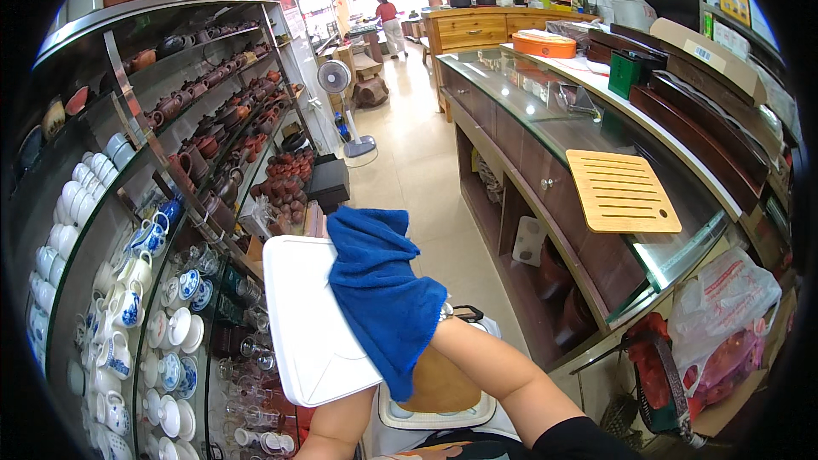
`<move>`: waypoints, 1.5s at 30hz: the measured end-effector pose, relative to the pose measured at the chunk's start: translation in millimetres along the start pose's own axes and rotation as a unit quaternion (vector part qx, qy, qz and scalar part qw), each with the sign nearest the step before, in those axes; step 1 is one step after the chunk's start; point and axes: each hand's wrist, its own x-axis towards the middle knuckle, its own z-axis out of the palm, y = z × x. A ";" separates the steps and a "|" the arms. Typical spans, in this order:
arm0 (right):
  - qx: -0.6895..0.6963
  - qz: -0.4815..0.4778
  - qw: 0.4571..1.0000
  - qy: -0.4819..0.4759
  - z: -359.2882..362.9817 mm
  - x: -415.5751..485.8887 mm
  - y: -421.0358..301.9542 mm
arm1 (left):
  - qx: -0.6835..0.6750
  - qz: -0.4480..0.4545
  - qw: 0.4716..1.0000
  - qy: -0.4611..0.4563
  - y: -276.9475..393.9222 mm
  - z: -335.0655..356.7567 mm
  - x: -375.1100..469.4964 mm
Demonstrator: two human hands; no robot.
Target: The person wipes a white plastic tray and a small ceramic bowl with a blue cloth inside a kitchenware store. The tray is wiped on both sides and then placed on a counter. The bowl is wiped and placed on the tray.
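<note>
A white rectangular plastic tray or lid (303, 319) is held up before me, tilted, with its flat face towards me. My left forearm (339, 421) reaches up behind its lower edge, and the tray hides my left hand. A blue microfibre cloth (383, 287) drapes over my right hand and across the tray's right side. Only my right wrist (444, 316), with a bracelet, and the forearm show below the cloth. Beneath my arms is a brown rounded surface (444, 383) inside a white-rimmed tray (441, 420).
Glass shelves on the left carry clay teapots (211, 140), white cups (77, 198) and glassware. A slatted bamboo tea tray (623, 191) overhangs the glass counter (511, 89) on the right. Plastic bags (722, 300) lie low right. A fan (345, 108) and a person (388, 22) are farther down the aisle.
</note>
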 end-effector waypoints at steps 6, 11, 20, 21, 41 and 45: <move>0.015 0.053 0.998 0.022 -19.7 -28.1 3.7 | -0.001 0.009 1.000 0.000 2.5 0.2 -2.9; 0.010 0.049 0.999 0.009 -11.0 -53.9 -9.5 | -0.001 0.015 1.000 -0.007 6.3 -1.0 -3.0; -0.027 -0.029 0.998 -0.053 36.7 -91.1 -55.8 | 0.004 0.018 1.000 -0.025 17.5 -6.9 0.7; -0.028 -0.040 0.997 -0.054 41.6 -91.8 -59.5 | 0.005 0.019 0.999 -0.026 17.9 -6.5 -0.3; -0.018 0.023 0.999 0.027 -11.2 -37.7 5.6 | 0.014 0.028 0.998 -0.054 31.7 -11.2 3.8; -0.061 -0.023 0.996 0.054 -30.8 -26.9 -2.4 | 0.013 0.029 0.998 -0.062 33.9 -12.7 4.6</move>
